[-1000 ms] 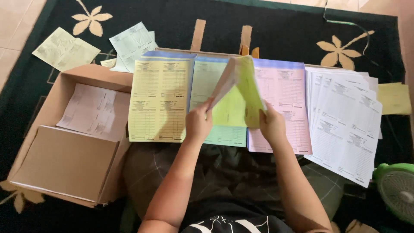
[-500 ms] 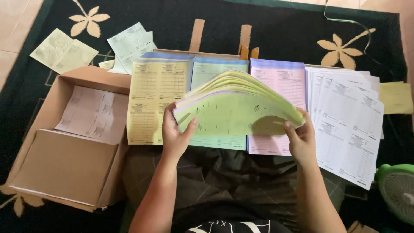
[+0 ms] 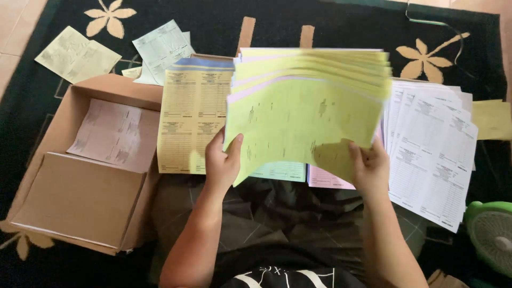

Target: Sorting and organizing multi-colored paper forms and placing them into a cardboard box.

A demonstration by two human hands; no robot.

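Head view. Left hand (image 3: 221,162) grips the left lower edge of a thick stack of yellow-green forms (image 3: 306,112); fingers clenched on the paper, thumb on the near face. Right hand (image 3: 370,165) grips the right lower edge of the same stack, fingers closed around it. Stack is held up off the floor, fanned, sheets spread along the far edge, a few pink edges showing between the yellow-green ones; top sheets blurred.

Under and behind the stack, papers lie in a row on the dark rug (image 3: 341,21): yellow form pad (image 3: 186,125) at left, just beside the left hand; a pale green sheet (image 3: 280,170) and a pink sheet (image 3: 325,178) showing only at their near edges below the stack; a pile of white forms (image 3: 432,154) at right, fanned, just beside the right hand.

Far left: open cardboard box (image 3: 80,197) with a pale sheet (image 3: 112,136) lying inside it, touching the yellow pad's left edge. Loose sheets (image 3: 160,48) lie far left on the rug. Green fan (image 3: 490,234) at near right, partly cut off. Two wooden slats (image 3: 245,32) stick out beyond the stack at the far side. Person's lap in dark cloth near centre.
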